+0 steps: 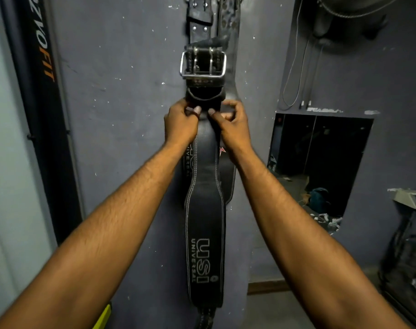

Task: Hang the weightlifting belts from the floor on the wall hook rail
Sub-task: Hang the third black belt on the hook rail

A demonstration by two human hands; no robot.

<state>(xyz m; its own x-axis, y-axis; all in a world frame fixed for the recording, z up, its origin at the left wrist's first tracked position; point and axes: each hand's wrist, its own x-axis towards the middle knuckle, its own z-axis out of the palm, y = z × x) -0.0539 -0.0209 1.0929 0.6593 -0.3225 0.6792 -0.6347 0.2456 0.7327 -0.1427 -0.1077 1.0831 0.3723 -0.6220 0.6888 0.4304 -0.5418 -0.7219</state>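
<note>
A black leather weightlifting belt point(204, 233) with white stitching and "USI UNIVERSAL" lettering hangs straight down against the grey wall. Its steel double-prong buckle point(203, 64) is at the top. My left hand point(181, 125) pinches the belt's narrow neck just under the buckle from the left. My right hand point(232, 124) pinches the same spot from the right. Other black belts point(228, 176) hang behind it, and more straps point(202, 17) reach up out of the frame. The hook rail is out of view.
A black "FIT" banner point(42, 96) runs down the left wall. To the right there is a dark wall opening point(321, 162) with cables point(297, 67) above it. Dark equipment point(406, 252) stands at the right edge. A yellow object point(102, 317) shows at the bottom.
</note>
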